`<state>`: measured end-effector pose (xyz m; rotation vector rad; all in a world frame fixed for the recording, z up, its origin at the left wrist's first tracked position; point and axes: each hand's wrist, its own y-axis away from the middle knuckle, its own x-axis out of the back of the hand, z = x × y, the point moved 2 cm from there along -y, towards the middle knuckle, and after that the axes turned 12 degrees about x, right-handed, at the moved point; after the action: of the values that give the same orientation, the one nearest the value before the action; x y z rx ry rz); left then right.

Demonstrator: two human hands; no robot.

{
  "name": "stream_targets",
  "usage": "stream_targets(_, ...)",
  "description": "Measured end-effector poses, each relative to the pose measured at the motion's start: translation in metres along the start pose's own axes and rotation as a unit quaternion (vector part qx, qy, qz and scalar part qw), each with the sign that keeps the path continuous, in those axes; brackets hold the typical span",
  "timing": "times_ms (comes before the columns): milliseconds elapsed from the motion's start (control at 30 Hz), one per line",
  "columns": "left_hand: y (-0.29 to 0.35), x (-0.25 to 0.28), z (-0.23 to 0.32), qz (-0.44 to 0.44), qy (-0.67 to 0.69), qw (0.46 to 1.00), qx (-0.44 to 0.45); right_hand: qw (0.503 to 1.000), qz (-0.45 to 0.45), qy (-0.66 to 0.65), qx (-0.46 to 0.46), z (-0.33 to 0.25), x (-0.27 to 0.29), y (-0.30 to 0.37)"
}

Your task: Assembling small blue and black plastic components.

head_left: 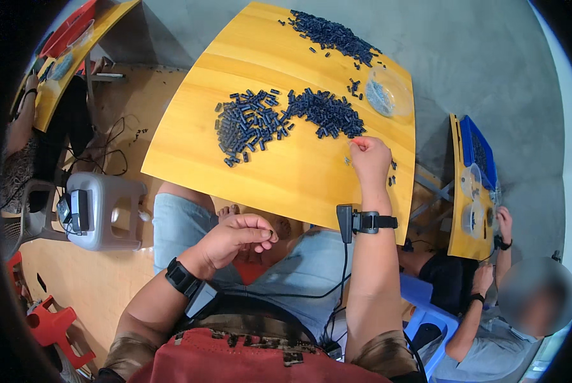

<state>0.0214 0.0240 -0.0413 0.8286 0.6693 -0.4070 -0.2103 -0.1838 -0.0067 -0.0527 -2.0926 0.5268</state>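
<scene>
One head view, fisheye, looking steeply down from above the person's lap. Yellow surface (286,153) fills the upper middle, fairly near; forearms enter from the lower edge. Edges bend at the rim, dark corners. Neighbouring seats show at far left and right.

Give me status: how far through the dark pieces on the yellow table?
Done: unclear; a clear bag holds some small parts. In hand: left hand pinches a small piece over the lap; right hand picks at the near pile. Left: near pile, middle pile, far pile.
</scene>
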Motion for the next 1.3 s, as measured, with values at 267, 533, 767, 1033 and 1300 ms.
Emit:
stream_targets(267, -0.004, 0.005, 0.005, -0.009, 0.005, 1.0, -0.006, 0.998, -0.032, 0.062, 0.003, -0.003, -0.01, 0.0)
stream_targets(533, 0.006, -0.006, 0.004, -0.001, 0.042, 0.999, -0.032, 0.988, -0.04, 0.134, 0.07, -0.019, 0.01, 0.002)
stream_targets(767, 0.014, -0.016, -0.002, 0.078, 0.057, 0.991, -0.09, 0.961, -0.105, -0.219, 0.135, -0.094, 0.031, 0.064)
stream_targets(1033, 0.023, -0.03, -0.022, 0.138, 0.072, 0.975, -0.156, 0.919, -0.184, -0.226, 0.264, -0.146, 0.036, 0.131)
stream_targets(1300, 0.04, -0.039, -0.031, 0.143, 0.065, 0.974, -0.163, 0.945, -0.139, -0.145, 0.258, -0.166, 0.056, 0.159)
